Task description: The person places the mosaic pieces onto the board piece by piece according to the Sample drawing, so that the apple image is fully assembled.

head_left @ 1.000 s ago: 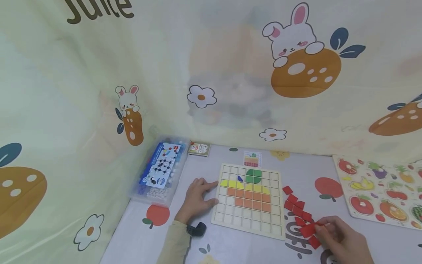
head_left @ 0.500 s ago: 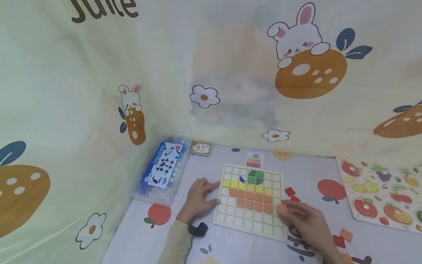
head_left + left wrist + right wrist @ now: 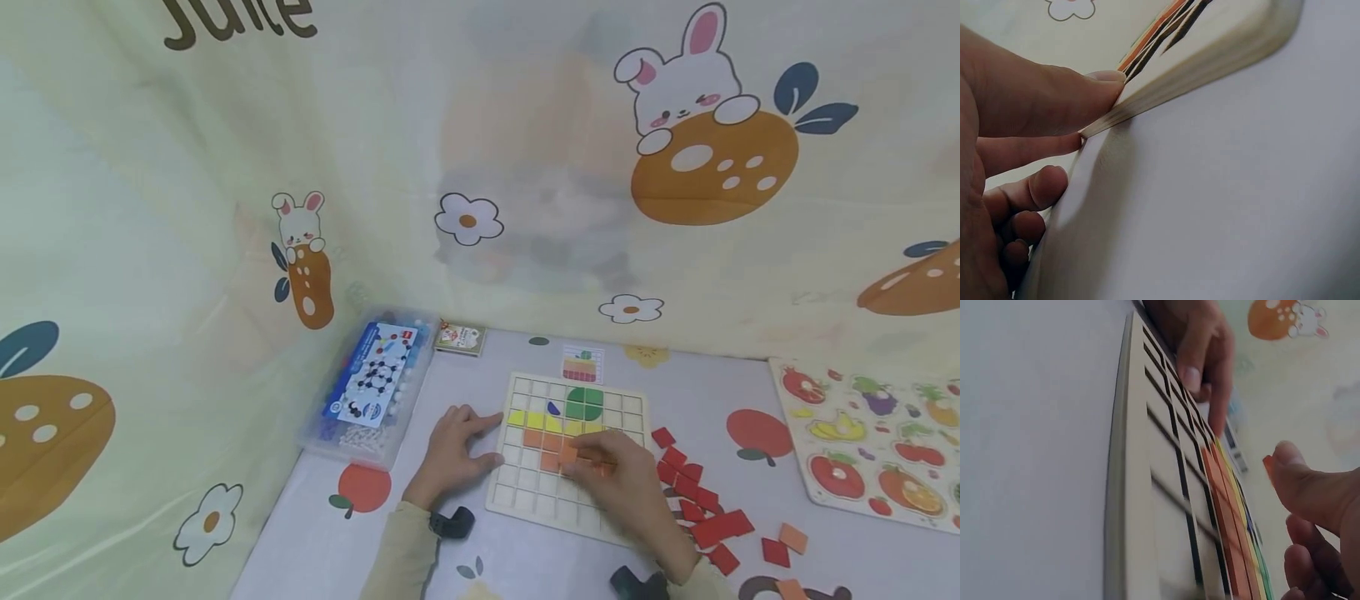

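Note:
My left hand (image 3: 452,454) touches the left edge of a wooden grid board (image 3: 513,497) with thumb and index finger set apart. In the left wrist view the thumb (image 3: 1066,97) lies against the board's rim. Over the board's middle, my right hand (image 3: 618,479) pinches an orange square tile (image 3: 1268,467) between thumb and fingers. The grid carries green leaf-shaped pieces (image 3: 584,403), a small blue piece (image 3: 553,408), a row of yellow tiles (image 3: 534,419) and orange tiles (image 3: 532,439) below. My right hand hides part of the orange area.
Red tiles (image 3: 722,528) lie scattered right of the board, with a few loose orange tiles (image 3: 792,537) beyond. A picture card (image 3: 582,364) sits behind the board. A plastic box (image 3: 371,392) and small booklet (image 3: 460,339) stand left; a fruit puzzle board (image 3: 873,446) lies right.
My right hand has moved left from the red tiles, picked up an orange tile and brought it over the board's middle. The left hand stays at the board's edge.

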A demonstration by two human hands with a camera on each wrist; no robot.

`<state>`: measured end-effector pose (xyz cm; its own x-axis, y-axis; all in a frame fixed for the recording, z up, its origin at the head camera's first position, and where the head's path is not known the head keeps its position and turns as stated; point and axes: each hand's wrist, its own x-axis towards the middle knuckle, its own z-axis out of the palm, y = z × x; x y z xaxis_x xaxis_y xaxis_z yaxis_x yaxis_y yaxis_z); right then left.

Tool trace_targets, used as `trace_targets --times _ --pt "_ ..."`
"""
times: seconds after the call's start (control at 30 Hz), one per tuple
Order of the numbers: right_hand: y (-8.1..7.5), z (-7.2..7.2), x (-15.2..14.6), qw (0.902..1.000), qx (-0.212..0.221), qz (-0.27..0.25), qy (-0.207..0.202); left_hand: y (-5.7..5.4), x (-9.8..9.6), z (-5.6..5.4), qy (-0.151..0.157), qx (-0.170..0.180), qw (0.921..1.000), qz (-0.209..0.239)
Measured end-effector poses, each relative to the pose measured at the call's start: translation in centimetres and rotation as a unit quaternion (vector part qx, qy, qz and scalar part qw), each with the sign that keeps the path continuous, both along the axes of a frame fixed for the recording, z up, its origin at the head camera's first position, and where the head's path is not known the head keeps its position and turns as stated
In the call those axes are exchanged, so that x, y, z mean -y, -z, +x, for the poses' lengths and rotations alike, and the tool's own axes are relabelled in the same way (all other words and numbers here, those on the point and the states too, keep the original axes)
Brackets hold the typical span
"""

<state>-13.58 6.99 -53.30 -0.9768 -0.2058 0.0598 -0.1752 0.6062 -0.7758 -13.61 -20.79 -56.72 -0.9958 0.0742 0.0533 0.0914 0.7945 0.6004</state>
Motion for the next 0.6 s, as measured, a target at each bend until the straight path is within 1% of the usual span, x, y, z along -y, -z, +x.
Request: trace_targets --times 0.07,0.17,0.23,0.47,0.6 --pt "0.2 -0.2 0.9 0.9997 -0.020 0.003 -0.016 0.0 -0.1 0.0 0.002 0.001 1.0000 0.000" --pt "0.4 -0.4 2.0 0.9990 -0.030 0.010 -0.030 0.0 -0.1 -0.1 0.003 0.004 1.0000 -0.001" --pt "0.5 -0.6 2.7 0.9988 -0.030 0.018 -0.033 -0.1 -0.2 -0.1 0.003 0.007 1.0000 -0.002" --pt "0.6 -0.7 4.0 0.9961 -0.028 0.075 -0.038 -0.3 -0.2 0.0 0.003 0.012 0.9999 -0.004" --pt "0.5 -0.7 4.5 0.9949 -0.026 0.089 -0.040 -0.5 -0.1 0.0 0.003 0.012 0.9999 -0.009"
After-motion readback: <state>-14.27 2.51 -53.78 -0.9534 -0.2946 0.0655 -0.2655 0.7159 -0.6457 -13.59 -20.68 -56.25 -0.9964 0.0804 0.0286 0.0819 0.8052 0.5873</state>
